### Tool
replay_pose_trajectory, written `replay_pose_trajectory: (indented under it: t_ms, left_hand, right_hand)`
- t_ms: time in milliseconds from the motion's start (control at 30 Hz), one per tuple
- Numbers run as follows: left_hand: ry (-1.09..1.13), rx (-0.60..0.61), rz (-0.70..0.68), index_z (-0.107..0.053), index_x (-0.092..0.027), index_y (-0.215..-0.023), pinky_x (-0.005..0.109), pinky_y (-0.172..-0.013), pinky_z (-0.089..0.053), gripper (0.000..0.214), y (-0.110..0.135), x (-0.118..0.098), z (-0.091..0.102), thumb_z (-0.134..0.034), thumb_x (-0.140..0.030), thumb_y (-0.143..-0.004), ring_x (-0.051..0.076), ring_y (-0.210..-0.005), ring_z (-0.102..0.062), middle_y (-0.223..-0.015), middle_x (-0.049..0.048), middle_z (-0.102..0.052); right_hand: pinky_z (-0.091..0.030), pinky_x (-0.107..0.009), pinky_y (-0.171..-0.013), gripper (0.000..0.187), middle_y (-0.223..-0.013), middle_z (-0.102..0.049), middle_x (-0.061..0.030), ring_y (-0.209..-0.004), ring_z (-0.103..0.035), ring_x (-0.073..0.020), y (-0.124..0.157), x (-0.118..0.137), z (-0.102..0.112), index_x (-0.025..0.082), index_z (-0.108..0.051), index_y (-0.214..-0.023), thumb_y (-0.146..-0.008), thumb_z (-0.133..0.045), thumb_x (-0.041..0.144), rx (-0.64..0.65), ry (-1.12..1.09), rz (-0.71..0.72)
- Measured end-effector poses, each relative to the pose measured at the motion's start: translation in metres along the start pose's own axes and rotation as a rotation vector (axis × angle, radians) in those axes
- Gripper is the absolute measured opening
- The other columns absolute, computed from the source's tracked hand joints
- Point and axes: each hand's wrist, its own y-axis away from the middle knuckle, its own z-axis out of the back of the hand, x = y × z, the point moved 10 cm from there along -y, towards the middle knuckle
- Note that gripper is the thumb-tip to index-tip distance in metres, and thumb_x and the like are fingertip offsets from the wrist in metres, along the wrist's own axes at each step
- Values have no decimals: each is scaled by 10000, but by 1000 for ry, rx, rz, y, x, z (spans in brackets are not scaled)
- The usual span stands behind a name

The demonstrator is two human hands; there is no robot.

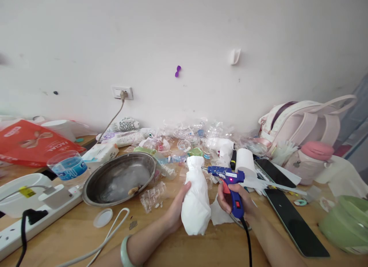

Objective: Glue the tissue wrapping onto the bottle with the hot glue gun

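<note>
My left hand (176, 210) grips a bottle-shaped object wrapped in white tissue (195, 200), holding it upright low in the middle of the wooden table (178, 248). My right hand (230, 200) is closed round the handle of a blue hot glue gun (230, 181) with a red light lit. Its nozzle points left and sits close to the wrapped object's neck. A black cord runs down from the gun. A pale bangle (125, 251) is on my left wrist.
A steel bowl (120, 179) lies to the left, with a cut water bottle (68, 168), a white power strip (37, 213) and a red packet (28, 142). Clear plastic scraps (186, 138) crowd the back. On the right are a tissue roll (245, 161), phones (293, 211), a pink bag (304, 123) and a green bowl (347, 223).
</note>
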Motion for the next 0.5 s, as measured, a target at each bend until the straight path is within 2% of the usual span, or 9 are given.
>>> replay_pose_trajectory:
  t_ms: [167,400,500]
  left_hand:
    - [-31,-3,6,-636,-58,-1086,288,-641,-501,478,0,0,-1,-418,-454,-931,195,-560,-647,-650,75,-711]
    - [-60,-33,-43,-620,-76,-1041,268,-621,-500,366,-2,-6,6,-479,-392,-922,176,-580,-650,-726,71,-733]
    - [-33,-25,-20,-632,-84,-977,272,-634,-509,364,-3,-2,8,-492,-413,-909,181,-590,-657,-732,83,-733]
  right_hand:
    - [-277,-206,-410,374,-425,-472,9,-386,-385,-95,-1,1,-1,132,-615,-681,-788,-499,472,16,-12,10]
    - [-293,-196,-410,359,-430,-472,18,-376,-382,-89,-1,5,-8,138,-603,-693,-820,-501,459,73,-31,66]
    - [-300,-203,-409,359,-420,-465,17,-374,-386,-96,2,11,-12,139,-621,-687,-820,-501,450,109,-63,115]
